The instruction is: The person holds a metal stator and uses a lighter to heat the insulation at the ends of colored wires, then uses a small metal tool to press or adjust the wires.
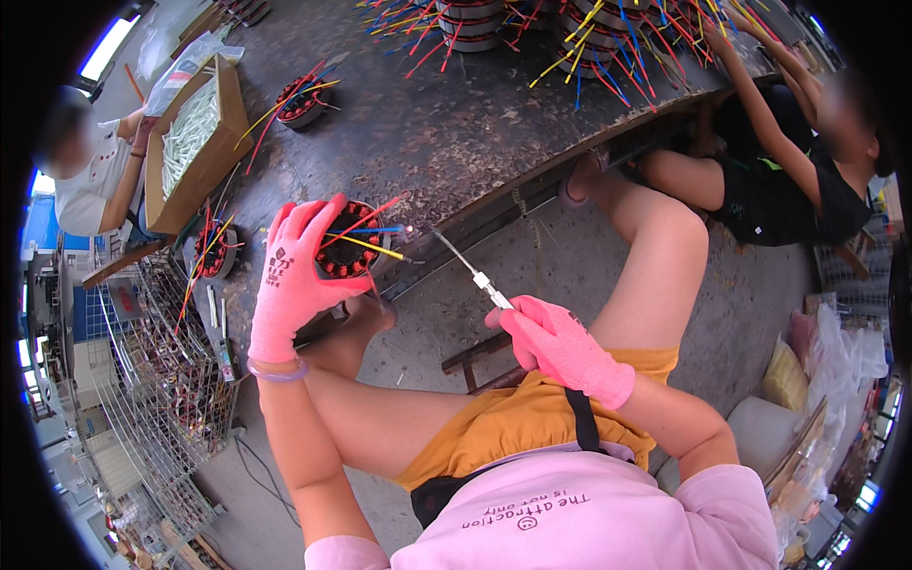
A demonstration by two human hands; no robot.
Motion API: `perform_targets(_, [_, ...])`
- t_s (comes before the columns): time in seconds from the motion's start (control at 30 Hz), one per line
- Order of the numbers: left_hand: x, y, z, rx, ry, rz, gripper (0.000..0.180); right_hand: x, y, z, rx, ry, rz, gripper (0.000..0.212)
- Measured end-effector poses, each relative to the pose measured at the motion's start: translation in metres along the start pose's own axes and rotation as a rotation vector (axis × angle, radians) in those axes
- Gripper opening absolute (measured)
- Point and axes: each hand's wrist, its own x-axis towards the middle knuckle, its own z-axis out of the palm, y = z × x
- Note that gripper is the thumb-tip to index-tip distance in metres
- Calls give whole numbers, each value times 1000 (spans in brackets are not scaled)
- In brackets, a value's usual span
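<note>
My left hand, in a pink glove, grips a round motor stator at the near edge of the dark table. Its fingers wrap round the ring, which has red windings and red, blue and yellow lead wires pointing right. My right hand, also gloved in pink, is closed round a slim tool with a white handle and a long thin metal shaft. The shaft points up and left toward the wire ends, its tip apart from them. Past the left hand lies another wired stator.
A cardboard box of white tubes stands at the left, with a person beside it. Farther back on the table are a lone stator and stacked stators. Another person sits at the right, hands by the stack. A wire rack stands lower left.
</note>
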Motion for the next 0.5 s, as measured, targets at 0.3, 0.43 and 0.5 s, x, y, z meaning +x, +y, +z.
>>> perform_targets(0.3, [-3,-4,1,17,-36,75,91,-2,-6,1,-2,-6,42,39])
perform_targets(0.43, [-2,-7,3,15,-24,87,93,-4,-6,1,-11,0,23,38])
perform_targets(0.5, [-1,-5,3,15,-14,100,94,-3,-1,3,12,10,-9,37])
